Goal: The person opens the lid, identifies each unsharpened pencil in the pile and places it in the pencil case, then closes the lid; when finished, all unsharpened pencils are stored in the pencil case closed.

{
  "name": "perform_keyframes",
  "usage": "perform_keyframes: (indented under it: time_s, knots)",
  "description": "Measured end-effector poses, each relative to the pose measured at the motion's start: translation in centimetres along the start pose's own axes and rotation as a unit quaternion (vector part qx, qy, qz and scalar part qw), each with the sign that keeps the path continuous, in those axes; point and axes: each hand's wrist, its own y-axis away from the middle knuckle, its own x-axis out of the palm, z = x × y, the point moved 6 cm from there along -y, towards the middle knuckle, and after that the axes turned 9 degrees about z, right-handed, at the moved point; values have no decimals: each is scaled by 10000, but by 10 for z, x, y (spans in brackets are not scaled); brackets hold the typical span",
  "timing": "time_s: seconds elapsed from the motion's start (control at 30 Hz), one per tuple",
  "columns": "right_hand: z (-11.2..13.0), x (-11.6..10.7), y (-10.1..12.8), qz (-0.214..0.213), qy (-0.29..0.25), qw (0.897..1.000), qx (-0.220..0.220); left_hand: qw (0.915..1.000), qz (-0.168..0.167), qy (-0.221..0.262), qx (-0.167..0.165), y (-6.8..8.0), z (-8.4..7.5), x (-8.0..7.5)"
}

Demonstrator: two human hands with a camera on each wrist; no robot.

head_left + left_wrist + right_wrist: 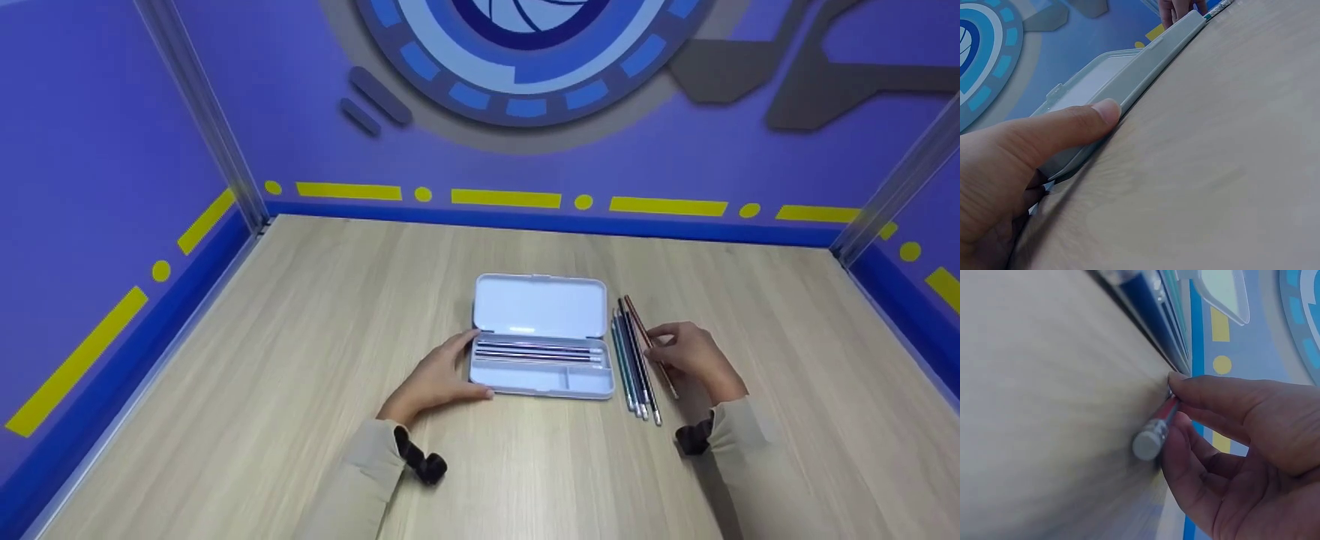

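On the table lies a white pencil case (pixel 540 306), its lid tipped back. Several striped pencils (pixel 536 352) are in its rear long compartment. My left hand (pixel 433 381) grips the case's left end; in the left wrist view the thumb (pixel 1107 111) presses the front wall and the other fingers are partly hidden. Right of the case, my right hand (pixel 691 355) pinches a reddish pencil (pixel 636 315) between thumb and fingers. Its white eraser end (pixel 1148 445) points at the right wrist camera. Several dark and teal pencils (pixel 634 367) lie side by side between it and the case.
The wooden table (pixel 337 300) is bounded by a blue-purple back wall (pixel 285 112) and side panels with yellow markings. Metal posts (pixel 202 97) stand at the corners. Two small front compartments of the case hold nothing visible.
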Motion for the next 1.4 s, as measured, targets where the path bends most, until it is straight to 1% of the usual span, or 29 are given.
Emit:
perform_keyframes:
  time_s: [0.17,0.4,0.53,0.77,0.9,1.1,1.23,1.4]
  knots:
    - [0,-1,-1,49,-89,9999,-76,10000,-2,-47,-41,1,0,0]
    - [-5,-1,0,197,-432,9989,34,10000,6,-2,-3,0,1,0]
    - [-5,-2,0,253,-457,9986,48,10000,-11,17,13,0,1,0]
    - [0,-5,1,138,-475,9987,-96,10000,-41,34,15,0,1,0]
    - [6,-9,2,19,-532,9984,-171,10000,-36,12,20,0,1,0]
    - [22,-15,5,-143,-460,9983,-322,10000,-31,13,16,0,0,0]
    - [34,-17,7,-188,-600,9967,-505,10000,-18,38,-6,0,0,0]
    - [50,-18,7,-258,-597,9943,-850,10000,-13,97,-1,0,0,0]
